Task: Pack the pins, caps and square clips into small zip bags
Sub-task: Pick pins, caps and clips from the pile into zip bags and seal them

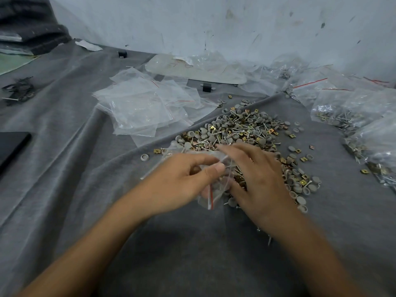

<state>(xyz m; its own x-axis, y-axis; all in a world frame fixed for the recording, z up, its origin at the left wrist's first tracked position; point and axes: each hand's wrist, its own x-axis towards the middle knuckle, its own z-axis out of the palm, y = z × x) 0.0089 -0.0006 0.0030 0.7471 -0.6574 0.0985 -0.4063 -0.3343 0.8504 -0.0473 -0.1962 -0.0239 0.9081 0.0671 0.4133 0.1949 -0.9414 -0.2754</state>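
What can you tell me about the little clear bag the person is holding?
The small clear plastic zip bag is thin, crumpled film with a red zip line at one end. The left hand pinches it between thumb and fingers over the grey cloth; the right hand touches its other side. Contents are blurred.

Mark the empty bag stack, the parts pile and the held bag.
empty bag stack (pixel 145 108), head view, top bag's middle.
parts pile (pixel 242 127), head view, dense middle.
held bag (pixel 211 197), head view, red zip strip.

My left hand (pixel 182 181) and right hand (pixel 257 179) are bare, both forearms uncovered to the picture's edge; left thumbnail trimmed short.
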